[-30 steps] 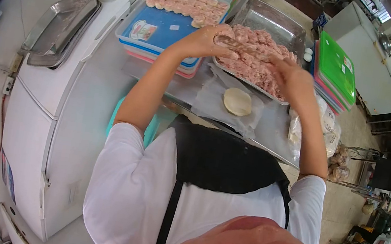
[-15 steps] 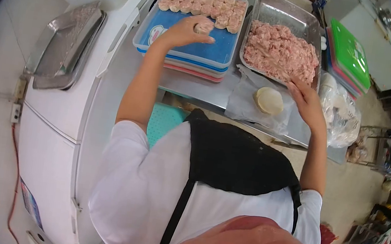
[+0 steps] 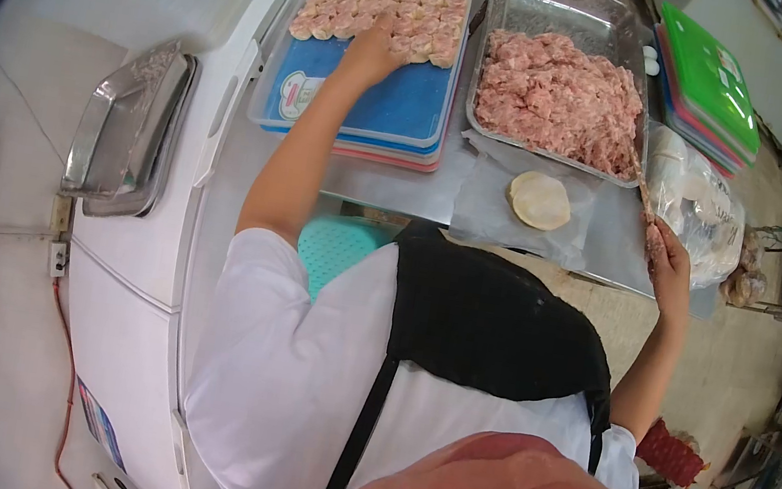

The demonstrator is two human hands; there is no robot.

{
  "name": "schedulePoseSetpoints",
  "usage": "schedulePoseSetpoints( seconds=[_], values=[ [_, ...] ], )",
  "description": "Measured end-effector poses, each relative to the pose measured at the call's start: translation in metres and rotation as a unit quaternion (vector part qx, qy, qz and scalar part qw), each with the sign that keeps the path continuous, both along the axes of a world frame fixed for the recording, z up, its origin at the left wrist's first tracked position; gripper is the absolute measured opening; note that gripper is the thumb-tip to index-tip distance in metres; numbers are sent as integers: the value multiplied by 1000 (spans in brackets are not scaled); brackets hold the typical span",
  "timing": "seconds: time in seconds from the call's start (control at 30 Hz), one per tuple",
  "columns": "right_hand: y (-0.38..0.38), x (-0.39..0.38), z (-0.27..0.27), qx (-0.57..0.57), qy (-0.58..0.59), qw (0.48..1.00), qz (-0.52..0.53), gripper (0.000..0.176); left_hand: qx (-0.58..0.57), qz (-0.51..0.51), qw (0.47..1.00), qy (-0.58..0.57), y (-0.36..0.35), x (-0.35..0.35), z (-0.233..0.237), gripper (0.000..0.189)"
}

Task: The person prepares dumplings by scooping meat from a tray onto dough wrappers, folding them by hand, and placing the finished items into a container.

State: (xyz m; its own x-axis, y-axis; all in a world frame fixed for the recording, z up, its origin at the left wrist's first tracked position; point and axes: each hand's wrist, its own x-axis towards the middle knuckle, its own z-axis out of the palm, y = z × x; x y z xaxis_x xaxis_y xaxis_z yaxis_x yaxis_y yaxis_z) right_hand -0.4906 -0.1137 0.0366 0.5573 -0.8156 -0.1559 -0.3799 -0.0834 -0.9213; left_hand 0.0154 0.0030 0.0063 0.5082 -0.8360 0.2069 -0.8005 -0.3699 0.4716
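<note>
My left hand (image 3: 371,54) reaches down at the near edge of the rows of meat dumplings (image 3: 329,15). Its fingers are curled round a dumpling among them, mostly hidden by the hand. The dumplings fill the far part of a clear plastic container with a blue base (image 3: 381,106). My right hand (image 3: 671,266) is closed round a thin, meat-smeared spatula (image 3: 643,193), held beside the near right corner of a metal tray (image 3: 557,11). Ground meat (image 3: 559,98) is heaped in that tray. A stack of round dumpling wrappers (image 3: 539,201) lies on a plastic sheet (image 3: 483,203).
Stacked containers with a green lid (image 3: 705,74) stand at the right, behind a plastic bag of white items (image 3: 695,209). Metal trays (image 3: 126,124) lean at the left on a white appliance (image 3: 133,246). A turquoise stool (image 3: 339,252) is under the table.
My left hand has carried a dumpling from above the blue base to the rows. My right hand has drawn the spatula away from the meat, to the right and toward me.
</note>
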Motion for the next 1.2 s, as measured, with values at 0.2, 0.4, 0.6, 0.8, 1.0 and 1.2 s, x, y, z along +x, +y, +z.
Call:
schedulePoseSetpoints(
  seconds=[0.2,0.4,0.6,0.8,1.0,1.2],
  values=[
    [-61,-2,-19,-97,35,993,65,32,-40,4,998,-45,-5,-7,-3,75],
    [-115,8,11,-332,351,848,217,28,73,68,995,-24,2,8,14,68],
    [-166,1,6,-590,262,722,249,11,43,82,996,-9,-11,13,2,60],
    [-138,46,-75,-577,169,746,288,12,-114,101,953,-263,-16,-128,31,43],
    [-175,42,2,-624,178,699,301,11,-28,-69,987,146,-12,-274,-23,37],
    [-151,48,-65,-584,185,684,397,9,-15,-93,995,13,-14,-304,-62,27]
  ],
)
